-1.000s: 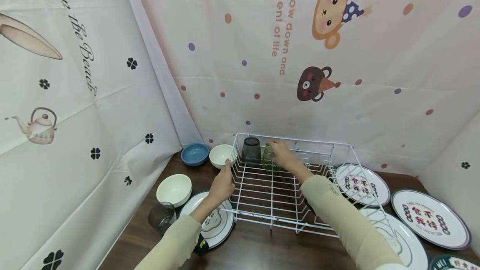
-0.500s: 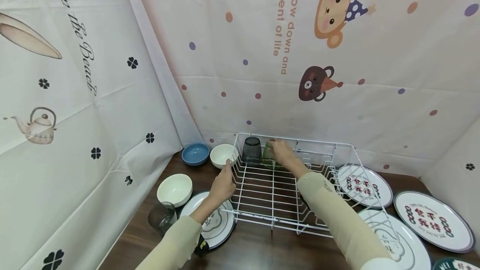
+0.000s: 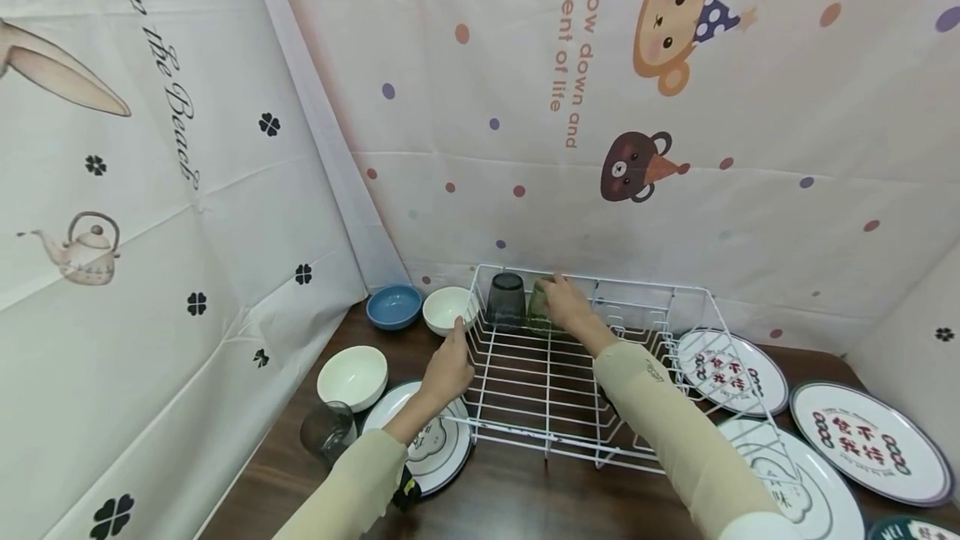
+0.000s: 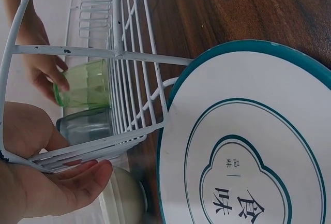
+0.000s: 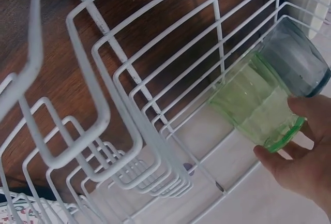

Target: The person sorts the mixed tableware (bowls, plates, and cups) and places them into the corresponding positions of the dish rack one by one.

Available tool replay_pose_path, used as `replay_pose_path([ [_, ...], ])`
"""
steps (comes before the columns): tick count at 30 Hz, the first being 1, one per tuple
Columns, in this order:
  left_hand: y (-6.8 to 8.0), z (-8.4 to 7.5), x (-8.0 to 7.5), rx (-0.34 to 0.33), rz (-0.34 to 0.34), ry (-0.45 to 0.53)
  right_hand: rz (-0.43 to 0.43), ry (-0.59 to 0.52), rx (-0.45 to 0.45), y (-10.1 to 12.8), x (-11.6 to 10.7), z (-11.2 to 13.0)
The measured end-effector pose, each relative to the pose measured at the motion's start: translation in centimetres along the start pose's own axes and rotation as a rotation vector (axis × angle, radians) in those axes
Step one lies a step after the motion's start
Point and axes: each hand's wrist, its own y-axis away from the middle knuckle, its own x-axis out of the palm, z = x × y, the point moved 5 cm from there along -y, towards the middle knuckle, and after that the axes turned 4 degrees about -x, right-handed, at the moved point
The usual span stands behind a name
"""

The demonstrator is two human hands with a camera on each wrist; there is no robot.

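Observation:
My left hand [image 3: 447, 369] grips the left end of the white wire dish rack [image 4: 93, 53], with thumb and fingers around its side wires. Inside the rack's back left part, my right hand [image 3: 567, 305] holds a green glass [image 5: 253, 100] by its upper end, thumb on one side and fingers on the other. Close beside it, on the left, a dark grey glass [image 3: 506, 300] stands upside down on the rack floor. In the head view the right hand partly hides the green glass.
Left of the rack are a blue bowl [image 3: 394, 307], two white bowls [image 3: 352, 378], a dark glass [image 3: 327, 432] and a plate [image 3: 450, 469]. Several plates [image 3: 870, 440] lie on the right. Patterned cloth [image 3: 450, 107] hangs close behind.
Both hands stay in nearly the same places on the rack and the green glass. The right forearm has shifted slightly left, and the green glass seems to stand a little straighter.

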Motion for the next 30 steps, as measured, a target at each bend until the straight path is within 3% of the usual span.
replay_pose_path([
  [9, 0.5, 0.0, 0.3, 0.033, -0.016, -0.013, 0.074, -0.093, -0.033, 1.5, 0.2, 0.2],
  [17, -0.1, 0.0, 0.1, 0.029, -0.014, -0.029, 0.125, -0.073, -0.045, 1.7, 0.1, 0.6],
  [26, -0.1, 0.2, -0.1, -0.013, -0.004, -0.019, 0.097, -0.061, -0.089, 1.9, -0.6, 0.7],
  [30, 0.0, 0.0, -0.2, -0.021, 0.004, -0.016, 0.053, 0.001, -0.099, 2.1, -0.9, 0.5],
])
